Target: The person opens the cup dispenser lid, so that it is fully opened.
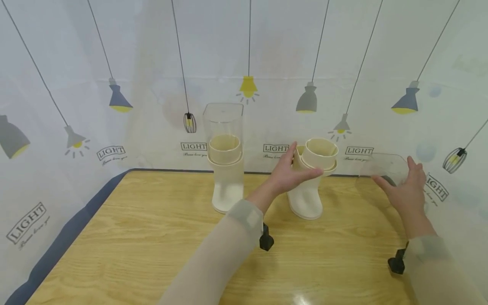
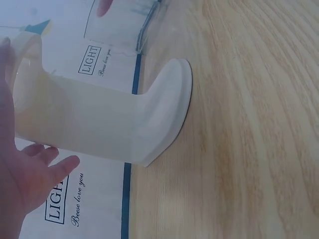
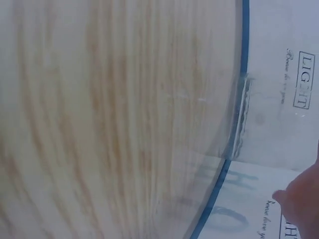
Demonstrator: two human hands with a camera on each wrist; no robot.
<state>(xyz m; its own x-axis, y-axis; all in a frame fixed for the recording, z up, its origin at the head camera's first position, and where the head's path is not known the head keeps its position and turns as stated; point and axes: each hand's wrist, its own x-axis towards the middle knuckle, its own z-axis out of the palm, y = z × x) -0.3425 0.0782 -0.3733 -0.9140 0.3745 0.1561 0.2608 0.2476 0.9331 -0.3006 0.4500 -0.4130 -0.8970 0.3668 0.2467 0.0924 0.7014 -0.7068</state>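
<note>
A cream boot-shaped dispenser base (image 1: 306, 199) with a round collar stands on the wooden table. My left hand (image 1: 287, 171) grips its upper part, thumb across the front of the collar and fingers at its left side. In the left wrist view, the base's wide foot (image 2: 172, 99) rests on the tabletop. To the right, my right hand (image 1: 409, 192) holds a clear plastic container (image 1: 375, 171) between spread thumb and fingers. Its see-through wall blurs into the backdrop, and its edge (image 3: 241, 117) shows in the right wrist view.
Left of my hands stands a second cream dispenser (image 1: 228, 182) with a clear container (image 1: 225, 116) over its collar. Behind the wooden table (image 1: 152, 237) hangs a white backdrop (image 1: 213, 51) printed with lamps. A dark blue strip (image 1: 76, 216) borders the table's left and back edges.
</note>
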